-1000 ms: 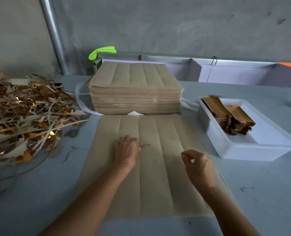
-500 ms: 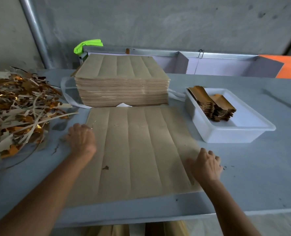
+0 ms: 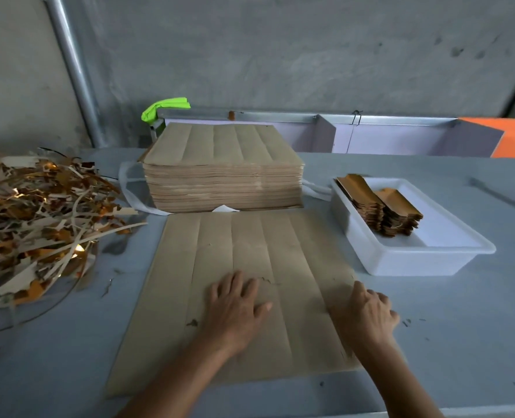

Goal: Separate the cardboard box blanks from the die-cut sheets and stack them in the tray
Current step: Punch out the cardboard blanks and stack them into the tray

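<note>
Fingers of the left hand (image 3: 235, 306) lie spread flat on the sheet (image 3: 250, 251) — right hand (image 3: 367, 315) curls at its edge; gray table (image 3: 461, 342), gray wall (image 3: 280, 55) up top.

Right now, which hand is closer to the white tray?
The right hand. It sits at the loose sheet's right edge, just in front of the white tray. The left hand lies flat mid-sheet, farther to the tray's left.
</note>
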{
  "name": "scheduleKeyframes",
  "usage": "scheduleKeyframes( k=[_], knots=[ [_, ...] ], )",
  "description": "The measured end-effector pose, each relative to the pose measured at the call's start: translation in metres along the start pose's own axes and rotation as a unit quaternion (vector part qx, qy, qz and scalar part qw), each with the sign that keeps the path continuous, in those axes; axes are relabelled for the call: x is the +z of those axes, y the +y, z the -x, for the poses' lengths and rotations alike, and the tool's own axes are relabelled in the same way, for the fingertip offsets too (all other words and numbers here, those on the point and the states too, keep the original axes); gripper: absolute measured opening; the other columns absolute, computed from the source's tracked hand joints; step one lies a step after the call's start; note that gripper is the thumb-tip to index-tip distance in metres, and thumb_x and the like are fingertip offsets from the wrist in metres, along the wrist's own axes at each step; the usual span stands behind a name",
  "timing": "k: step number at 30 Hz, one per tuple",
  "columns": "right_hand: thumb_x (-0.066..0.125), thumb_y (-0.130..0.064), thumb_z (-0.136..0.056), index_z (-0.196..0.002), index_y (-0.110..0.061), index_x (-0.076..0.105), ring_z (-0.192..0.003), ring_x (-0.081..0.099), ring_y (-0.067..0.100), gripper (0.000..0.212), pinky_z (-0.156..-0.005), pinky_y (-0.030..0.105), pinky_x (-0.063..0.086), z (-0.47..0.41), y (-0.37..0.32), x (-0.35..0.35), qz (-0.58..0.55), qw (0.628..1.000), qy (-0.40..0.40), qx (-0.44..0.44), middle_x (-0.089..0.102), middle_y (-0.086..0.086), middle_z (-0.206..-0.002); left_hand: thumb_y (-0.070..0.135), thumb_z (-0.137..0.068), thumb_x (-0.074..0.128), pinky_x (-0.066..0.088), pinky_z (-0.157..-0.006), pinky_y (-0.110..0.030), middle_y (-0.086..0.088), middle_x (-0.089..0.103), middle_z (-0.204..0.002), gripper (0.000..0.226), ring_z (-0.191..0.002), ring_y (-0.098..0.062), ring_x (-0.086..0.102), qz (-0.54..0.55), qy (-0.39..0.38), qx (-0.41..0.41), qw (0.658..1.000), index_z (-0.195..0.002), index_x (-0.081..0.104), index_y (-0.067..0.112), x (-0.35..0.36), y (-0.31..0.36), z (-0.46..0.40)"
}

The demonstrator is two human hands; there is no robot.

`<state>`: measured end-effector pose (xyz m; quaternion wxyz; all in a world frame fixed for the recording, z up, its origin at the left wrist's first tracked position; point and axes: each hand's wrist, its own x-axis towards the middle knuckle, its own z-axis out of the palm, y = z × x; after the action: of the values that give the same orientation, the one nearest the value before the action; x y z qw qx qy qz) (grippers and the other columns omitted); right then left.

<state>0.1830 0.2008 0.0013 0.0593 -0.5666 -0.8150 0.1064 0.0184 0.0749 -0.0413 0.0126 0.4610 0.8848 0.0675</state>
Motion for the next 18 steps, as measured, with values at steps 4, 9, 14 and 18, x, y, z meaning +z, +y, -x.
scheduleKeyframes(
  k=[4,9,14,18],
  knots=[
    [0.045,-0.029,-0.089,-0.116,-0.018,0.046,-0.114,0.045,0.022,0.029,-0.092,0.037,0.036,0.003,0.000,0.009,-0.025,0.999,0.019,-0.013,0.055,0.001,-0.117,0.058,-0.094,0.018,0.009,-0.113,-0.042,-0.007,0.012,-0.158,0.061,-0.144,-0.022,0.007,-0.023,0.034,0.004,0.999,-0.148,0.017,0.029,0.008,-0.002,0.001],
    [0.043,-0.029,-0.089,-0.114,-0.022,0.045,-0.113,0.044,0.019,0.026,-0.089,0.035,0.034,0.001,-0.001,0.012,-0.012,0.998,0.059,-0.028,0.056,-0.004,-0.115,0.059,-0.094,0.014,0.009,-0.115,-0.043,-0.005,0.011,-0.159,0.061,-0.145,-0.021,0.005,-0.028,0.044,0.007,0.999,-0.148,0.015,0.030,0.010,-0.003,0.002],
    [0.041,-0.026,-0.089,-0.114,-0.026,0.047,-0.120,0.043,0.019,0.025,-0.094,0.036,0.034,-0.002,-0.002,0.012,-0.003,0.994,0.095,-0.061,0.058,-0.008,-0.117,0.058,-0.094,0.014,0.007,-0.114,-0.041,-0.003,0.010,-0.159,0.062,-0.146,-0.019,0.004,-0.019,0.062,0.013,0.998,-0.149,0.015,0.030,0.010,-0.002,0.003],
    [0.043,-0.031,-0.089,-0.117,-0.033,0.044,-0.111,0.049,0.013,0.029,-0.088,0.029,0.032,0.000,-0.003,0.007,0.021,0.987,0.127,-0.099,0.058,-0.015,-0.115,0.058,-0.094,0.016,0.005,-0.114,-0.041,-0.001,0.008,-0.159,0.062,-0.146,-0.018,0.002,-0.026,0.059,0.011,0.998,-0.150,0.013,0.031,0.009,-0.001,0.003]
  ],
)
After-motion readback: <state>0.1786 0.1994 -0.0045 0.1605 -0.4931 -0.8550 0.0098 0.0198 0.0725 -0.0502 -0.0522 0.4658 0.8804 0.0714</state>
